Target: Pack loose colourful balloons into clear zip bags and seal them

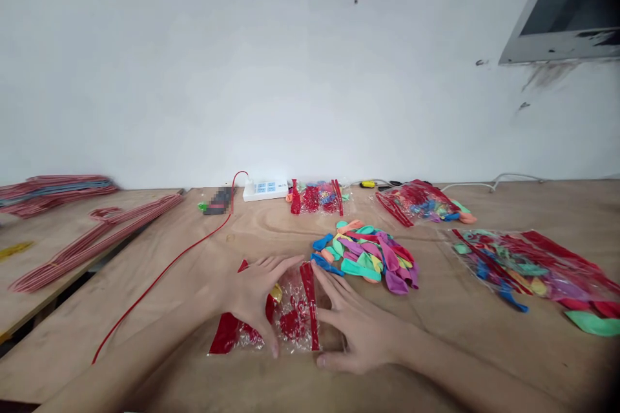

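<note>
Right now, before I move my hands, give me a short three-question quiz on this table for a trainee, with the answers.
1. What are the left hand and the right hand both touching?
2. True or false: the loose balloons are all one colour.
3. Which hand is nearer the loose balloons: A, left, or B, right?

Key:
1. A clear plastic bag with red strips.
2. False.
3. B.
</note>
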A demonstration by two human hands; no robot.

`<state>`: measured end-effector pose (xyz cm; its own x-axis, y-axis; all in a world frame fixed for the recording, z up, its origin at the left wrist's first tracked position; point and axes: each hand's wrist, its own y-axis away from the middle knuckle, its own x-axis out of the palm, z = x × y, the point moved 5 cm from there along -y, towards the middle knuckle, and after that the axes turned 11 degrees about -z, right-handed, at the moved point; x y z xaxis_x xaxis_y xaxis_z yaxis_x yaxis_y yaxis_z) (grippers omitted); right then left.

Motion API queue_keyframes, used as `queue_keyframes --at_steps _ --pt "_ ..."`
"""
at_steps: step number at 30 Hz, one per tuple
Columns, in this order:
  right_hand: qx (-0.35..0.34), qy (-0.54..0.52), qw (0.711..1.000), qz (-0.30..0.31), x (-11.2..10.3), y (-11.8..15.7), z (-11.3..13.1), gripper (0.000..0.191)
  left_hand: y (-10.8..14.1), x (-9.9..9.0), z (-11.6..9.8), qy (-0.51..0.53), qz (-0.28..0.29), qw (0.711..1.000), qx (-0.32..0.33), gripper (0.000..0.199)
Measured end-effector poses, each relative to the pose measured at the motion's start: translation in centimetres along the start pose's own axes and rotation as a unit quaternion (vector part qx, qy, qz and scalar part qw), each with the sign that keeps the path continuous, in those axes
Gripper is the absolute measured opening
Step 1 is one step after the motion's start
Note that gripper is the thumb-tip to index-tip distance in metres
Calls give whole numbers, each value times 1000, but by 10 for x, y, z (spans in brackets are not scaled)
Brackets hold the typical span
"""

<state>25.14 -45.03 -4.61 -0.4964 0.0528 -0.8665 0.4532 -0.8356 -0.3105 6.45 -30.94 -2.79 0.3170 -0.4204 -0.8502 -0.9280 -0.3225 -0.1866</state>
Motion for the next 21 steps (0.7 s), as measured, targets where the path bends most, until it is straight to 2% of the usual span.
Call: queue_keyframes --at_steps 4,8,11,14,18,21 --pt "4 0 1000 -1 0 1 -1 75 9 6 -4 -37 15 999 -4 171" --pt "-16 2 1000 -23 -2 1 -4 76 21 1 -6 -76 11 997 -24 167" --pt "-47 23 996 -78 -8 0 -9 63 32 -9 -4 -100 11 994 -44 158" --pt "-30 76 985 -151 -16 -2 -22 53 37 -20 4 -109 0 991 -74 150" --pt "22 138 974 -180 -22 -3 -41 32 26 -30 18 -84 -21 992 -90 142" --pt "50 162 968 -182 -27 -1 -52 33 8 -31 27 -55 -38 994 -85 130"
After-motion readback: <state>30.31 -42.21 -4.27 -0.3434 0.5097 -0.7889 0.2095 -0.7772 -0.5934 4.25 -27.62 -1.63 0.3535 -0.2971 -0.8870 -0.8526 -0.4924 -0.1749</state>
